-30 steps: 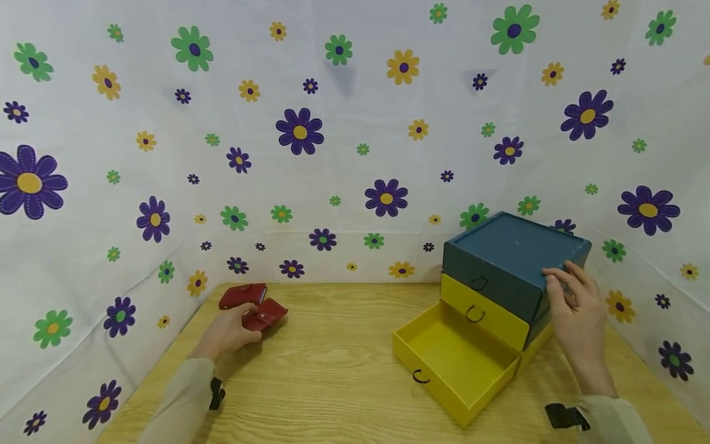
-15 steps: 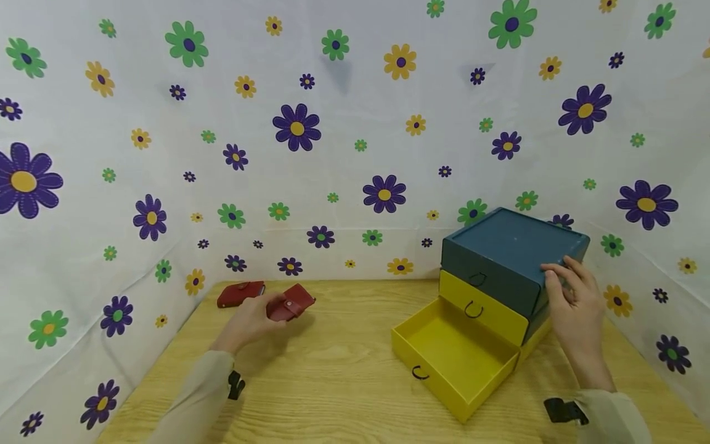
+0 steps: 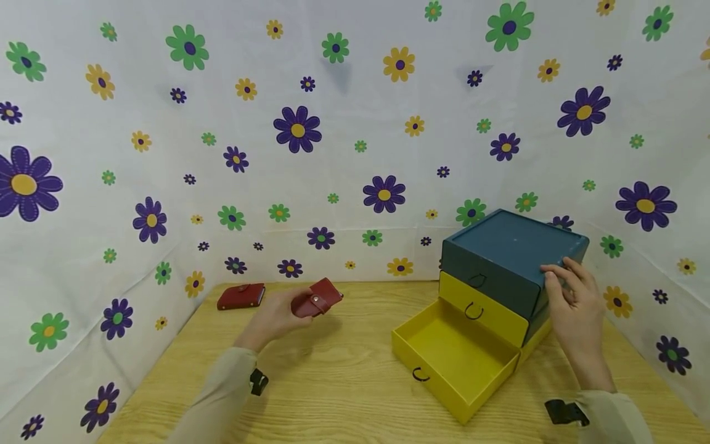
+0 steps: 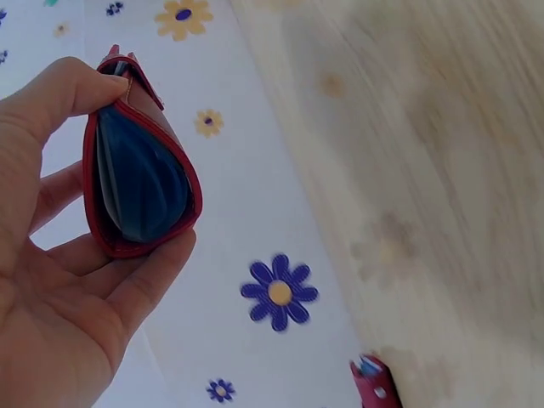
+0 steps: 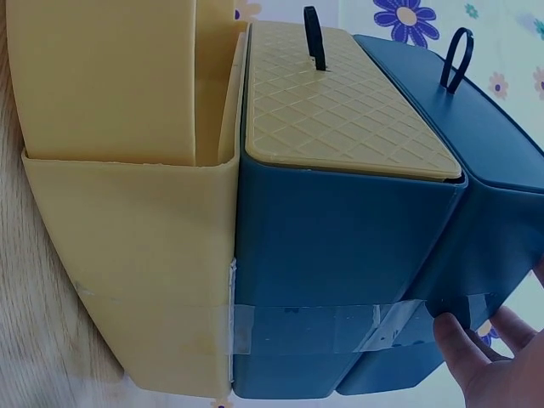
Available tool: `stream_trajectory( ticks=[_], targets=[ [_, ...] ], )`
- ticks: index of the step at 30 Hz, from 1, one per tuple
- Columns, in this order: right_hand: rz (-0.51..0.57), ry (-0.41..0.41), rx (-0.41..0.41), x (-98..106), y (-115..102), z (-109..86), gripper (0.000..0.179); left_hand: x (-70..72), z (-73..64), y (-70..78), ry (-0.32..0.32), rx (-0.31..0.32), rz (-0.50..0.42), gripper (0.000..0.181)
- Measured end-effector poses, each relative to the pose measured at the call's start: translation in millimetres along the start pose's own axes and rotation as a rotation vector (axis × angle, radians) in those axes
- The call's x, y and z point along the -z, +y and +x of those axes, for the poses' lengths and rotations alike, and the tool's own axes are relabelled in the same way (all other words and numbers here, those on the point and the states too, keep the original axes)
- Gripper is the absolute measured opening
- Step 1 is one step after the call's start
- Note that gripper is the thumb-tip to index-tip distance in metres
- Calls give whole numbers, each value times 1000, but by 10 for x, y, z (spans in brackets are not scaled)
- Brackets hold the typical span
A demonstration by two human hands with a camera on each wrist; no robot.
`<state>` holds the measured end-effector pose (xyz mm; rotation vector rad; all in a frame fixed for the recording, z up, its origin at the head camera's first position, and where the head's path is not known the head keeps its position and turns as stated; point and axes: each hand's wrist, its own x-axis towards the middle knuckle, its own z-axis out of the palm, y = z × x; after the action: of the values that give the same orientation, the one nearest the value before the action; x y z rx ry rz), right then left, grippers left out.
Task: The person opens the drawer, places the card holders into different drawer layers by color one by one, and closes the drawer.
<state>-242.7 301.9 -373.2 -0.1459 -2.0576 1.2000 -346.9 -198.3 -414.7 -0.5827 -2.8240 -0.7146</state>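
Observation:
My left hand (image 3: 277, 314) holds a red snap-button card holder (image 3: 317, 298) above the table, thumb on one side and fingers on the other. In the left wrist view, clear plastic sleeves (image 4: 140, 183) show inside its open end. A second red card holder (image 3: 241, 296) lies at the table's back left. At the right, my right hand (image 3: 578, 311) rests at the top side edge of a blue and yellow drawer unit (image 3: 513, 243). In the right wrist view its thumb (image 5: 459, 347) touches the blue side. The bottom yellow drawer (image 3: 455, 351) is pulled out, with nothing inside.
Above the pulled-out drawer is a yellow drawer front (image 3: 484, 308) with a black loop handle, pushed in. Clear tape (image 5: 289, 327) runs across the unit's side. White flower-print cloth (image 3: 344, 160) hangs around the wooden table (image 3: 333, 382).
My left hand has lifted the card holder from beside the other one and carried it to the right. The right hand stays at the drawer unit.

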Motion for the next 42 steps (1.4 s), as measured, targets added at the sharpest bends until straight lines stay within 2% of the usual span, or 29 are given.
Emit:
stream_trajectory(
  ticks=[6,14,22,25,33,42],
  targets=[
    [-1,-5,-8,-4,11,-7,34,-98,65,221,14,-52,20,51],
    [1,4,-5,-11,3,-5,34,-232,137,548,-5,-119,-67,50],
    [3,12,-7,-19,-5,-4,34,-361,222,806,-53,-149,-102,55],
    [2,12,-6,-20,-12,-6,34,-408,251,921,-70,-156,-106,58],
    [4,6,-10,-16,-13,-7,34,-537,314,1254,-93,-232,-73,58],
    [10,-13,-27,-10,-8,-4,35,-716,366,1533,-157,-228,-86,58]
  ],
)
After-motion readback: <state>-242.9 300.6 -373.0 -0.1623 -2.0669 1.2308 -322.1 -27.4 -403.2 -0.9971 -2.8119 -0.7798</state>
